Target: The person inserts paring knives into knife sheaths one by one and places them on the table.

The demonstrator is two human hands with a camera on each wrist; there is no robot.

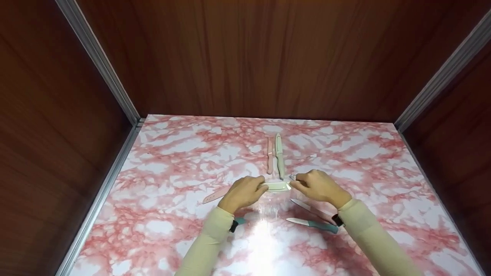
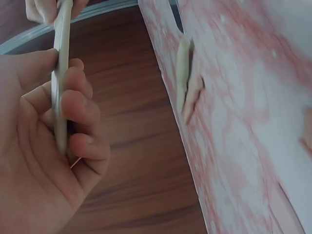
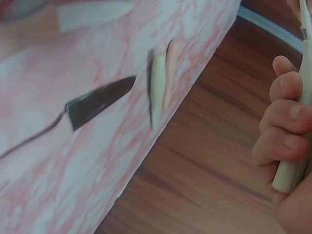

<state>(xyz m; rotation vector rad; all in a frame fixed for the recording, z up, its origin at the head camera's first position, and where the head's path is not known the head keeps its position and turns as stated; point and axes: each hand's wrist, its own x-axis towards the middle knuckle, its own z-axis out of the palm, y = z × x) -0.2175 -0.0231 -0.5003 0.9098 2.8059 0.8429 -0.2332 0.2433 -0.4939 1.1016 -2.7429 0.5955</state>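
My left hand [image 1: 243, 192] grips a pale green knife sheath [image 1: 277, 186], fingers curled along its length in the left wrist view. My right hand [image 1: 320, 186] wraps round the pale green handle of a knife [image 3: 291, 170]. Its blade lies in line with the sheath, with a short bright stretch showing at the sheath's mouth between the two hands. Beyond the hands, a pale green knife [image 1: 279, 155] and a slimmer pink knife [image 1: 270, 157], both with covers on, lie side by side on the table.
Beside my left hand lies a pink sheath [image 1: 213, 196], and a teal piece [image 1: 240, 220] shows partly under that wrist. Near my right forearm are a bare knife with a teal handle [image 1: 324, 226] and another bare blade [image 1: 301, 205]. Wooden panels [image 1: 245, 57] enclose the marbled table [image 1: 172, 226].
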